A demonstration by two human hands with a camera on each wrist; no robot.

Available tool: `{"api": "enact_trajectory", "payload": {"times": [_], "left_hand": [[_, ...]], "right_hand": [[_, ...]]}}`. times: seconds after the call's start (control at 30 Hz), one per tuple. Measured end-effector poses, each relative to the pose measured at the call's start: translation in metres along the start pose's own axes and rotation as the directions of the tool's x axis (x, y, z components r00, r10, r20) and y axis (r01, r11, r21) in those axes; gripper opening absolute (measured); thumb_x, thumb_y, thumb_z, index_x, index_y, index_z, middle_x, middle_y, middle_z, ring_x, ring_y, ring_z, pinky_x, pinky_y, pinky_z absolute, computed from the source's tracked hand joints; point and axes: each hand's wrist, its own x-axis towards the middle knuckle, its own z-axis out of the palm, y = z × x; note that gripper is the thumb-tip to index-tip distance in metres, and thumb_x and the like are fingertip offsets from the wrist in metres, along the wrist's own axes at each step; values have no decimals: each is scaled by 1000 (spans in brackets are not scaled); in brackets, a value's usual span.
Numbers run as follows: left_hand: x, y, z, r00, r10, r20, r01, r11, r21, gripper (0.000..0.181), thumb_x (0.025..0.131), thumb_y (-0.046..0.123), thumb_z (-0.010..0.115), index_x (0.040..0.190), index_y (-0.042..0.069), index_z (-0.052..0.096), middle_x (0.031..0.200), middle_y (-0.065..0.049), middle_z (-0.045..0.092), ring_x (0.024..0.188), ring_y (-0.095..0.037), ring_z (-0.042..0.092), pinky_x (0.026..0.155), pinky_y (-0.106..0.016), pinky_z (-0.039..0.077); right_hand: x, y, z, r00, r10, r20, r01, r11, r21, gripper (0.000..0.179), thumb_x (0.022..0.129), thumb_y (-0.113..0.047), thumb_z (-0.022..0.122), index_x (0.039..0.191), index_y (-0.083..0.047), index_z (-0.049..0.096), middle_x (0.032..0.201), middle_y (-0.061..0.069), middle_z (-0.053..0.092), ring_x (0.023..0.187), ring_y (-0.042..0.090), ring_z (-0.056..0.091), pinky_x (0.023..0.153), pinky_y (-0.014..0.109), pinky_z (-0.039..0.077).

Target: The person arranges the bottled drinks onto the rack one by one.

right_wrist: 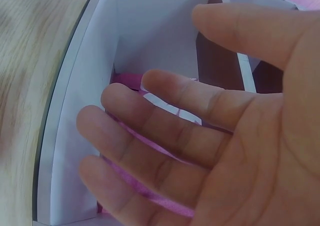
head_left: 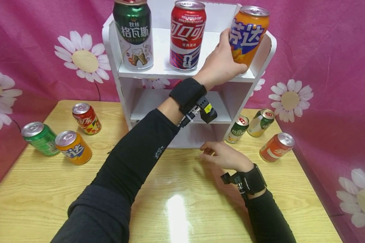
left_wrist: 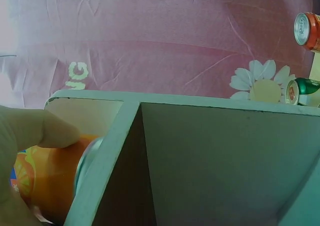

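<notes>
My left hand [head_left: 223, 62] grips an orange Fanta can [head_left: 251, 35] at the right end of the white shelf's [head_left: 161, 38] top board. In the left wrist view the thumb lies along the orange can [left_wrist: 55, 171], whose metal end is near the board's edge. Left of it on the same board stand a red cola can [head_left: 187, 37] and a green-and-white can [head_left: 135, 37]. My right hand [head_left: 226, 155] hovers low before the shelf's bottom compartment, fingers relaxed and holding nothing. The right wrist view shows its palm [right_wrist: 250, 146] with the fingers loosely spread.
On the wooden table [head_left: 158, 209], a green can [head_left: 41, 139], an orange can [head_left: 74, 148] and a red can [head_left: 87, 118] stand left of the shelf. Two green-and-white cans [head_left: 238, 129] [head_left: 261, 123] and an orange-red can [head_left: 276, 147] stand to its right. Pink flowered cloth [head_left: 331, 84] hangs behind.
</notes>
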Motion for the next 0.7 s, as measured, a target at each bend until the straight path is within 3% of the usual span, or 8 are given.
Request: {"api": "enact_trajectory", "payload": {"times": [0.7], "left_hand": [[-1, 2, 4, 999, 0, -48, 4, 997, 81, 90, 81, 35, 73, 146, 19, 13, 136, 4, 37, 122, -6, 38, 100, -17, 31]], "right_hand": [[1, 1, 1, 1000, -9, 3, 9, 1000, -4, 30, 92, -25, 62, 111, -2, 63, 93, -1, 64, 87, 12, 60, 78, 31, 50]]}}
